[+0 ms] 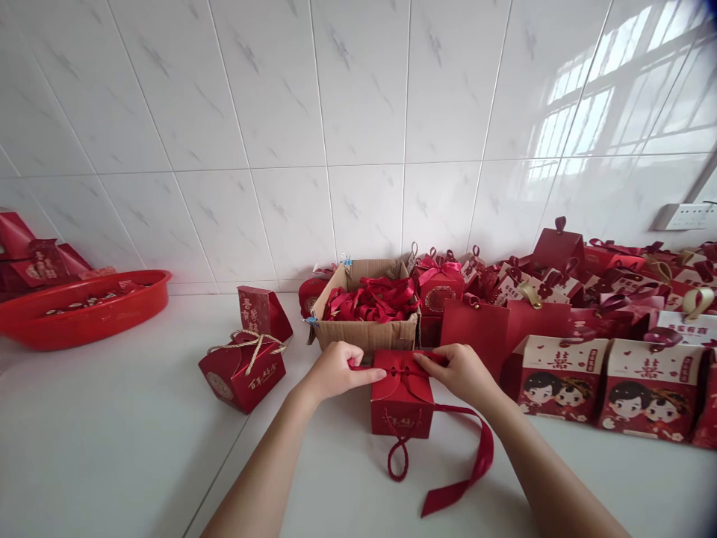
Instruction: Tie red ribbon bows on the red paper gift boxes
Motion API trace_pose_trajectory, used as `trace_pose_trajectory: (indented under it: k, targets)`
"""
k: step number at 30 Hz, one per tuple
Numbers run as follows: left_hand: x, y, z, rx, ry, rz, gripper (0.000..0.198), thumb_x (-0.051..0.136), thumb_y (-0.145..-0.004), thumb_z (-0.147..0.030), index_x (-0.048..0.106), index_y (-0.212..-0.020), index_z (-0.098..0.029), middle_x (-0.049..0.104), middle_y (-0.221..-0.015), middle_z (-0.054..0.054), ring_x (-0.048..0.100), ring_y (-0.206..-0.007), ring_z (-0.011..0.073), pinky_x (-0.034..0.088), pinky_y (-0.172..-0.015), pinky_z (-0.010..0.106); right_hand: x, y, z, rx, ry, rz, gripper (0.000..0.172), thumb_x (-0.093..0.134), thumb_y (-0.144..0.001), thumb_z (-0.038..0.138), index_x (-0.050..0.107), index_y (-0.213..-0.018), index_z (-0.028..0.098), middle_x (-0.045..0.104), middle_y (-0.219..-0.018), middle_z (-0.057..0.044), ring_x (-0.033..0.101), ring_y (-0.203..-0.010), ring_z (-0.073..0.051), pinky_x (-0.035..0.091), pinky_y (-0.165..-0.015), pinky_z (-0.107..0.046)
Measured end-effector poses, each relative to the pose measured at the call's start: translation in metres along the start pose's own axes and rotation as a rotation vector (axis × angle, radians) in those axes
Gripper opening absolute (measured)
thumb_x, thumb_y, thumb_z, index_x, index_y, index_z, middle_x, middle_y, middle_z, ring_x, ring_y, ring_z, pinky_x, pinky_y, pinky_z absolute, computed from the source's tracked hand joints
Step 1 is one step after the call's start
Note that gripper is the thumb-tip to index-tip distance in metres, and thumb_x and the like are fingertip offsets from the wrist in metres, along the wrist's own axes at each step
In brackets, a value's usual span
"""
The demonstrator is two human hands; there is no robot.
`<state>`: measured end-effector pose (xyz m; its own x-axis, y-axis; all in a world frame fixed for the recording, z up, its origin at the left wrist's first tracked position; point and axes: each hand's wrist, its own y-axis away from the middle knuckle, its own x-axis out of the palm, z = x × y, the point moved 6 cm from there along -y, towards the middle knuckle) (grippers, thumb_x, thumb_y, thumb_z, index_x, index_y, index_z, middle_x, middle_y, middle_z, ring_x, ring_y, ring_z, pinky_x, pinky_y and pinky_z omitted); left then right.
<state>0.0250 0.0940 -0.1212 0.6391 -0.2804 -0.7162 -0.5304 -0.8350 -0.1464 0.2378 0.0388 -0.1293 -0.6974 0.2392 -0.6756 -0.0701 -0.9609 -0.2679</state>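
Note:
A red gift box (pixel 402 407) stands upright in front of me, its top flaps folded in. Dark red ribbon (pixel 482 452) passes over its top, and one long end trails on the table to the right. A twisted red cord loop (pixel 398 459) hangs from the box's front. My left hand (pixel 336 370) is closed on the ribbon at the top left of the box, thumb stretched toward the middle. My right hand (pixel 459 370) pinches the ribbon at the top right. The ribbon inside both fists is partly hidden.
Behind the box, a cardboard box (pixel 364 332) holds loose red ribbons. To the left stand a gold-corded red box (pixel 243 377) and a red plastic basin (pixel 84 317). Finished-looking gift boxes (pixel 560 381) crowd the right, against the tiled wall (pixel 364 112).

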Motion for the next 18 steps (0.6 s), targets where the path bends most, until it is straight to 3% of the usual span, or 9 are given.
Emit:
trace_pose_trajectory:
  k: [12,18]
  targets:
    - [0.025,-0.002,-0.002,-0.006,0.264,0.154,0.055,0.060,-0.078,-0.055,0.024,-0.055,-0.019,0.021,-0.058,-0.005,0.021,-0.056,0.0094,0.015,-0.052,0.028,0.018,0.001,0.003,0.009,-0.111,0.047,0.055,0.049,-0.081,0.063,0.035,-0.051,0.019,0.031,-0.050,0.003,0.026,-0.051,-0.010,0.020,-0.047,-0.026]
    - [0.033,-0.005,0.005,-0.028,0.373,0.249,0.056,0.061,-0.077,-0.055,0.031,-0.046,-0.018,0.023,-0.048,-0.006,0.020,-0.049,0.0082,0.013,-0.051,0.028,0.016,0.000,0.003,-0.032,-0.159,0.060,0.060,0.050,-0.080,0.065,0.031,-0.048,0.019,0.030,-0.047,0.004,0.024,-0.048,-0.009,0.019,-0.046,-0.026]
